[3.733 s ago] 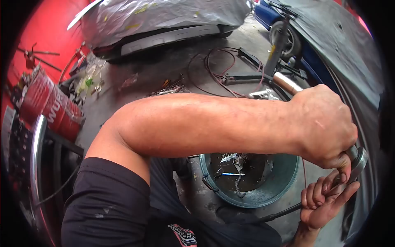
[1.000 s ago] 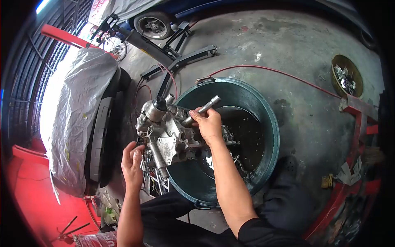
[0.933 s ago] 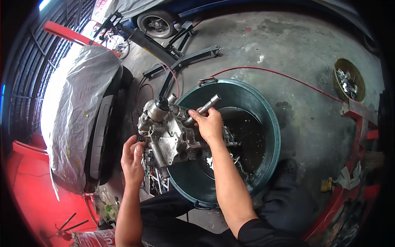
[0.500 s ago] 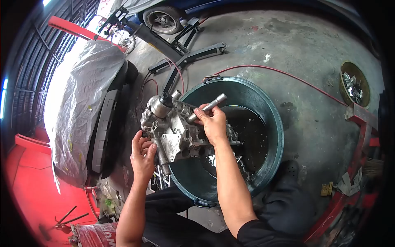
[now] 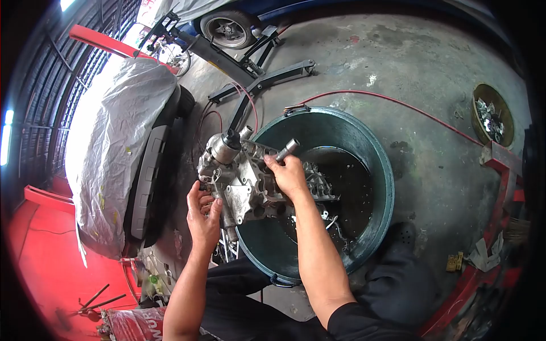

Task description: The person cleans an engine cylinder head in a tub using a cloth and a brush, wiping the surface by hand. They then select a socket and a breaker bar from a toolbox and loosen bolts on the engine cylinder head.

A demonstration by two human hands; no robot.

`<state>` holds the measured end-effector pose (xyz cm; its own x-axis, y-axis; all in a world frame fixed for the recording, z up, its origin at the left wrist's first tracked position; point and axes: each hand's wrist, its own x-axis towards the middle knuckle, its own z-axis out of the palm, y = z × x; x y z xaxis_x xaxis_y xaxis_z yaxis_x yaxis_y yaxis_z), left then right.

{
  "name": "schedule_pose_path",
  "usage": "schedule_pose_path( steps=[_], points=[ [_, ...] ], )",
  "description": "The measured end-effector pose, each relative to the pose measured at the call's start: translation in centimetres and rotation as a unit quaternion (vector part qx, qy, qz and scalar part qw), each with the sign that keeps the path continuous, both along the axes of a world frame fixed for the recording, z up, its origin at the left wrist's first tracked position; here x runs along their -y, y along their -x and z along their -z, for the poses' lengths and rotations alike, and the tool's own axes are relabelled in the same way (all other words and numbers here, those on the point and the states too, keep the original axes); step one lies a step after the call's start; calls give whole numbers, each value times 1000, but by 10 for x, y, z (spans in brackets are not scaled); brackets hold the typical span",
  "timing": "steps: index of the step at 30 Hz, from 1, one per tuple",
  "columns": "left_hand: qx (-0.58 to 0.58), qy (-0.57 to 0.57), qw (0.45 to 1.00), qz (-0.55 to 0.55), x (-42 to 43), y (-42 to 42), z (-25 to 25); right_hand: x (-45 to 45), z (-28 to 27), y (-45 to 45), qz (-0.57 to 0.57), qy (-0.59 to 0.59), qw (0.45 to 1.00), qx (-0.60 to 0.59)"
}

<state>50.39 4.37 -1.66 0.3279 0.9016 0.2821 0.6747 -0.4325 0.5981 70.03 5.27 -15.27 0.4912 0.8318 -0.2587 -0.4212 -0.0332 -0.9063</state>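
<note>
A grey cast-metal engine part (image 5: 239, 190) with a round, black-capped housing is held over the left side of a green tub (image 5: 372, 139). My left hand (image 5: 203, 215) grips its lower left edge, fingers curled behind it. In my right hand (image 5: 290, 177) is a short metal tube (image 5: 288, 150), its hollow end sticking out beyond the thumb and pointing up and right. The tube's other end is hidden by the hand, so I cannot tell whether it sits in the casting. Another ribbed metal casting (image 5: 319, 184) lies inside the tub, beside dark liquid.
Beyond the tub stand an engine hoist (image 5: 250, 79) and a red hose (image 5: 392, 100) across the floor. A bowl of metal parts (image 5: 476, 116) is at the right. On the left is a car under a white cover (image 5: 114, 153). A red metal frame (image 5: 503, 187) borders the right side.
My right hand has shifted slightly down and left with the tube, and less of the tube shows past the fingers. My left hand keeps its hold on the engine part.
</note>
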Motion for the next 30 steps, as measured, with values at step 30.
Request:
schedule_pose_path(
  steps=[30],
  points=[
    [-474,71,842,250,-78,-169,18,45,-23,-80,-125,32,989,-72]
  ],
)
